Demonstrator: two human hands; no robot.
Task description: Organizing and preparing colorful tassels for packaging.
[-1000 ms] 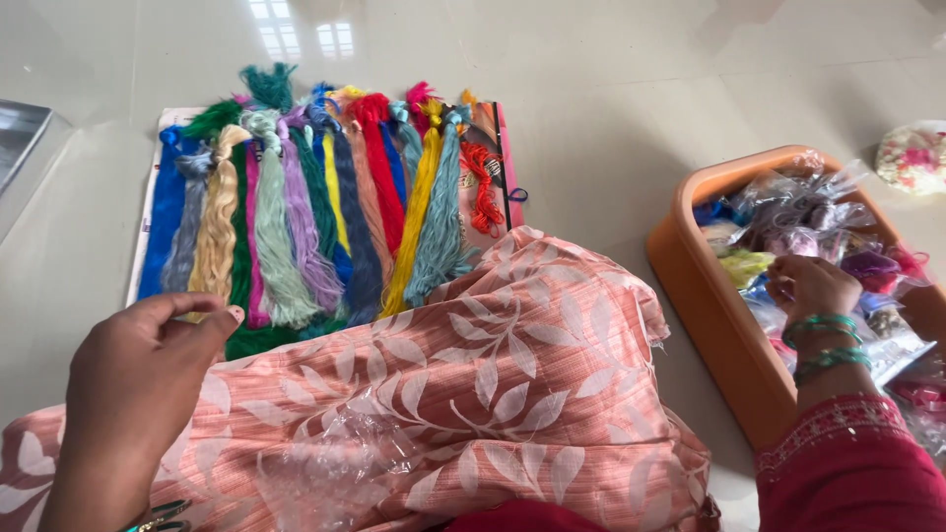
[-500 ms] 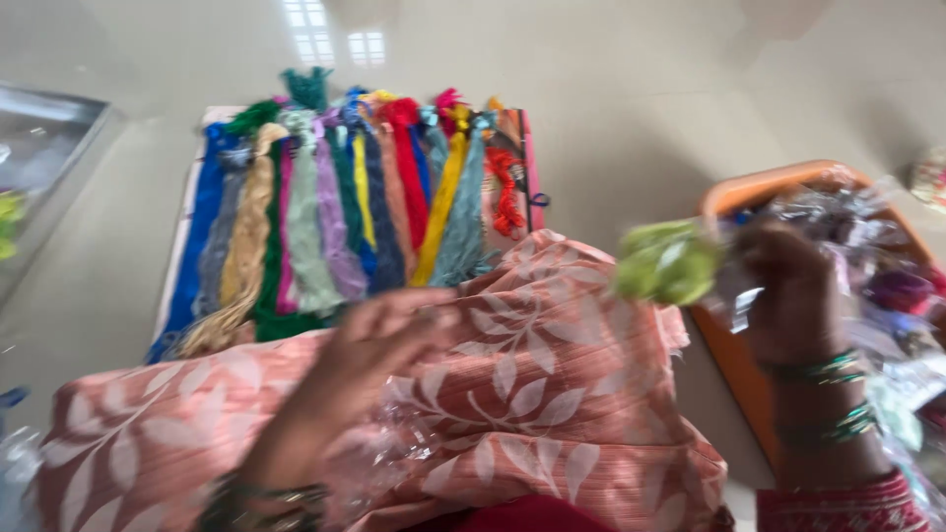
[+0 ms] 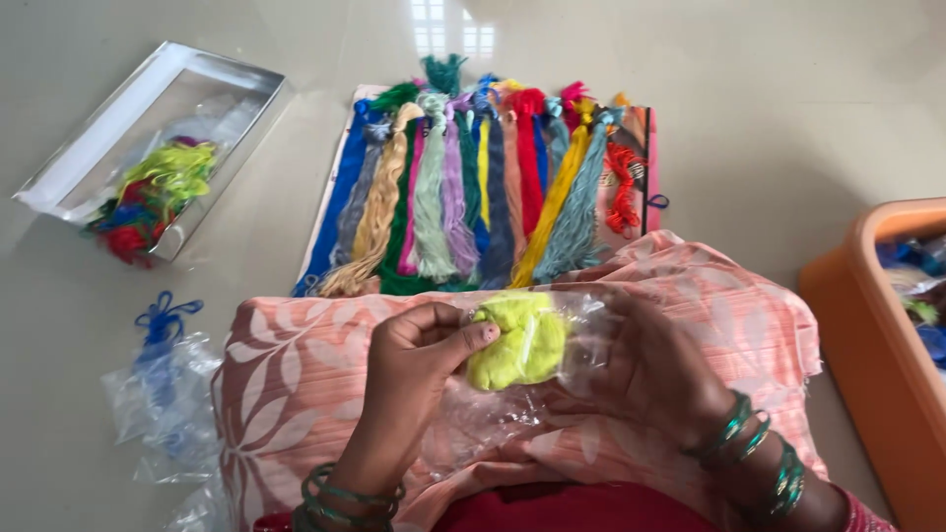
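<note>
A clear plastic packet (image 3: pixel 552 340) with a bundle of lime-yellow thread (image 3: pixel 519 340) inside rests over my lap, which is covered in peach floral cloth (image 3: pixel 296 365). My left hand (image 3: pixel 419 360) pinches the packet's left end with thumb and fingers. My right hand (image 3: pixel 655 369) holds the packet from the right side, behind the plastic. Just beyond my knees, several thread skeins in many colours (image 3: pixel 483 187) lie side by side on a mat.
A clear-lidded box (image 3: pixel 148 108) with mixed coloured threads sits on the floor at the far left. Empty plastic packets and a blue thread loop (image 3: pixel 163 325) lie at my left. An orange tub (image 3: pixel 867 325) of packets stands at the right.
My right hand brought the lime-yellow packet from the orange tub to my lap. My left hand came in and took hold of its end. The view swung left.
</note>
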